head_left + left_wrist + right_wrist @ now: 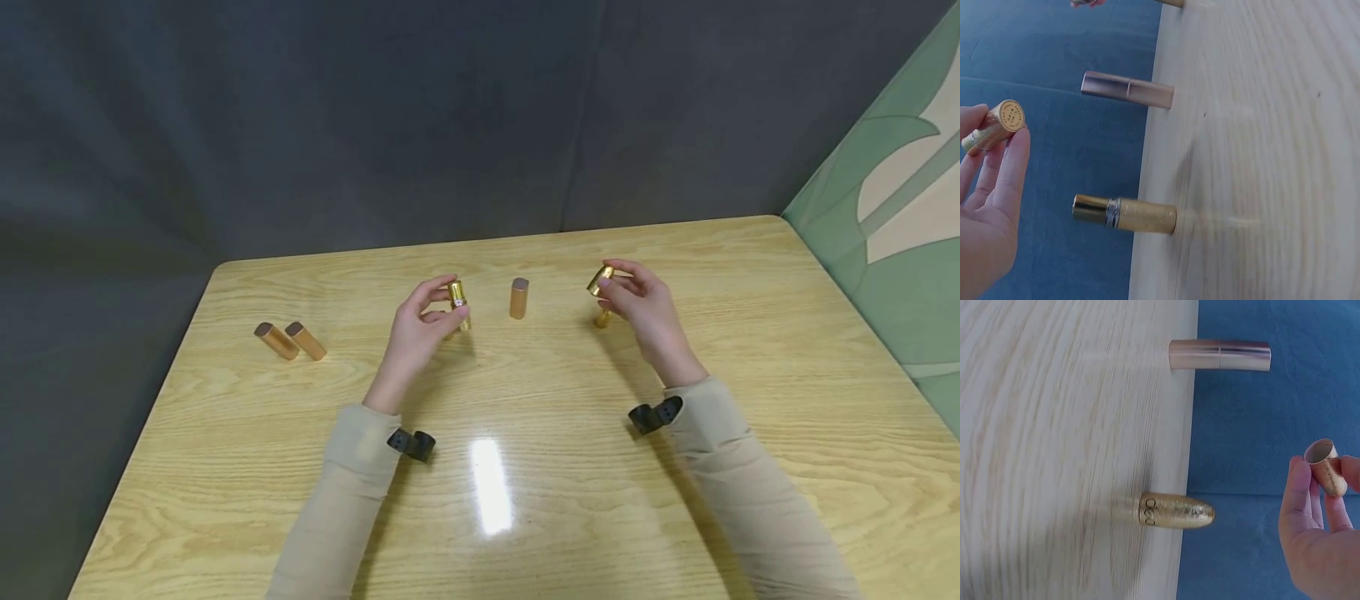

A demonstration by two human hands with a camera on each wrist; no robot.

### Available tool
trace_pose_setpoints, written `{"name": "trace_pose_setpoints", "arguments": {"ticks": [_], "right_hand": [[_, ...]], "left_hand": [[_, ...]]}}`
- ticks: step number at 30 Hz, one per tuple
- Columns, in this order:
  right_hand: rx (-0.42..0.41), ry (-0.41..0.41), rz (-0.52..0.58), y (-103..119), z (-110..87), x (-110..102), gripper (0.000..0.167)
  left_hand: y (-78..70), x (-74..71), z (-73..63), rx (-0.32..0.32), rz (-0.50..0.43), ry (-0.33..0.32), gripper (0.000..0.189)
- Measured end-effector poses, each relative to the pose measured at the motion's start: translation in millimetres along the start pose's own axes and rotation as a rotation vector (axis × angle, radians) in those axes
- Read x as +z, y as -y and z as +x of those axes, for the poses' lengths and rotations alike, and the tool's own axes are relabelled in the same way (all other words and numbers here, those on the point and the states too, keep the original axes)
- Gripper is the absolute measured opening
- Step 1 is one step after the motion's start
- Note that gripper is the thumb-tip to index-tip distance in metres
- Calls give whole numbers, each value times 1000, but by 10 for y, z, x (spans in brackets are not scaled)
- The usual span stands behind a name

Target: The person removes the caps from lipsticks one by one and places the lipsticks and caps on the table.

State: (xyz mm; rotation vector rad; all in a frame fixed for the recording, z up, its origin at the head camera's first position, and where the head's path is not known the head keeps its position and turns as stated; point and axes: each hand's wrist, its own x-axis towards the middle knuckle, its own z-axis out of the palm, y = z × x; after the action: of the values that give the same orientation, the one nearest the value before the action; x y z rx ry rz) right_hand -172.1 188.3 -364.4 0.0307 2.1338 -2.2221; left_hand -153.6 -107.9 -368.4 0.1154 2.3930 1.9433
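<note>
My left hand pinches a gold lipstick base between thumb and fingers, above the table. Its round bottom, with small print, faces the left wrist camera. Close by, another gold lipstick base stands upright with a shiny inner tube on top. On the other side, my right hand holds a gold lipstick cap in its fingertips, tilted, its hollow end showing. Under that hand a gold bullet-shaped piece stands on the table, dark characters near its foot.
Between the hands a copper-coloured lipstick tube stands upright. Two similar tubes, one beside the other, are at the table's left. A dark curtain hangs behind the wooden table; a green patterned panel is at right.
</note>
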Motion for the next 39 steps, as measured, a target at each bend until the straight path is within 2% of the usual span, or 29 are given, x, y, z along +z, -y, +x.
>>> {"name": "trace_pose_setpoints", "arguments": {"ticks": [12,17,21,28,35,39], "right_hand": [[-37,-45,92,3,7,-110,13],[-43,-75,59,-18,21,-171,11],[-30,-108,13,-32,39,-227,13],[7,-137,-128,-52,66,-340,16],[4,-182,-207,-98,89,-444,19],[5,-192,-330,-120,100,-485,17]], "left_hand": [[-1,-175,-16,10,-121,-153,47],[39,-233,-26,25,-132,-209,44],[76,-274,-32,26,-144,-256,41],[144,-328,-21,23,-155,-294,40],[200,-341,1,-6,-110,-317,40],[228,-353,6,-33,-73,-319,41]]}}
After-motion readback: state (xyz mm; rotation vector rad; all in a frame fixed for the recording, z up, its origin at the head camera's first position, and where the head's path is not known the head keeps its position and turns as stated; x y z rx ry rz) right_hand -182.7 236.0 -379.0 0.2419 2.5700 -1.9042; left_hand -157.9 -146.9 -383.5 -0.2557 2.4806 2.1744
